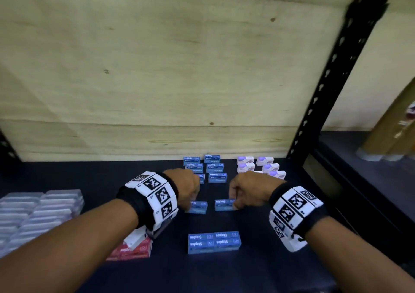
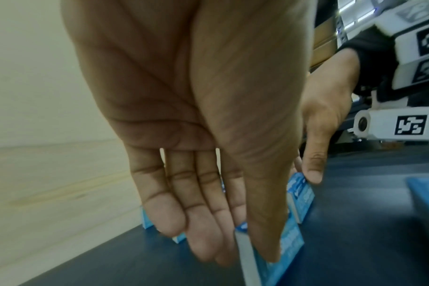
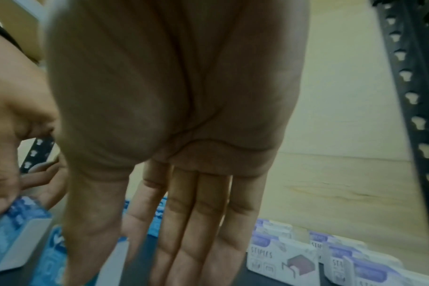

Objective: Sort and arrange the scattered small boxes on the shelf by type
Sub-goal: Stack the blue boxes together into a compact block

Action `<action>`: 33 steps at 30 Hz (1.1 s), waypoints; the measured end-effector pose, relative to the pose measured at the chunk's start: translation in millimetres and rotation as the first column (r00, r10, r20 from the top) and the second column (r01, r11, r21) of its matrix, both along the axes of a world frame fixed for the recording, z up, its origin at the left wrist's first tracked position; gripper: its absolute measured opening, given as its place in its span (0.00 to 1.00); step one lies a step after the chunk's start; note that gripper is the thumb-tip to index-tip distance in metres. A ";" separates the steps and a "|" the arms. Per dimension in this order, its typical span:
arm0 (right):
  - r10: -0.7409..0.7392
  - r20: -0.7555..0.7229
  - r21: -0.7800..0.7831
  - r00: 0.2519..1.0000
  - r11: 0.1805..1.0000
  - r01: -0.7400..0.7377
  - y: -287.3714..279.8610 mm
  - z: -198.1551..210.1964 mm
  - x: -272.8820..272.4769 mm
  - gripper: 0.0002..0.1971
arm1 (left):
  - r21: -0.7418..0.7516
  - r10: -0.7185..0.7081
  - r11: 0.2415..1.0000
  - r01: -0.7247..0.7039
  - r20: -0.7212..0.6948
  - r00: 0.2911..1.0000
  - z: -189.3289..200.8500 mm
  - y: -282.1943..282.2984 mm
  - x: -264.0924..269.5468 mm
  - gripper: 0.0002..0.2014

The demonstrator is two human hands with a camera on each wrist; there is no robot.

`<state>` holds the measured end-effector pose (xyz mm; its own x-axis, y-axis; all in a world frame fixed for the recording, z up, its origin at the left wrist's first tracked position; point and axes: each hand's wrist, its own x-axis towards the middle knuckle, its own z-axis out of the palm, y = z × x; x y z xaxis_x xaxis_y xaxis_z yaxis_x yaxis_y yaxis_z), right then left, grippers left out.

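Gripping one small blue cardboard staple box (image 1: 199,207) apiece, the left hand (image 1: 184,186) and right hand (image 1: 246,190) pinch theirs, the right's box (image 1: 224,204) alongside, on the dark shelf (image 1: 258,270), between rear blue rows (image 1: 212,169) and a near four-box block (image 1: 213,242)
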<state>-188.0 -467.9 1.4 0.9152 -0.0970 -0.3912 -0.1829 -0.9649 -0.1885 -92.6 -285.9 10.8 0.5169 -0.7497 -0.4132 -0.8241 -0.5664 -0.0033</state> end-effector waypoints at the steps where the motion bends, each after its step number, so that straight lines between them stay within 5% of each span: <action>1: 0.001 -0.013 0.016 1.000 1.000 -0.001 1.4 -0.1 -7.1 0.07 | 0.002 -0.008 1.000 0.008 -0.024 1.000 -0.3 4.3 -5.0 0.11; 14: 0.057 -0.112 0.090 0.992 0.995 -0.047 5.9 11.3 -56.5 0.11 | 0.080 -0.102 0.990 0.119 -0.193 0.976 4.3 37.5 -29.3 0.18; 33: 0.158 -0.120 0.163 0.980 0.977 -0.138 16.2 10.0 -41.1 0.12 | 0.008 -0.138 0.990 0.144 -0.251 0.958 -0.6 27.3 -29.3 0.16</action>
<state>-229.1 -451.7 11.4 0.8541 0.1062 -0.5091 -0.0732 -0.9446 -0.3198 -121.9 -258.6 10.3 0.2852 -0.7947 -0.5358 -0.8721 -0.4470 0.1989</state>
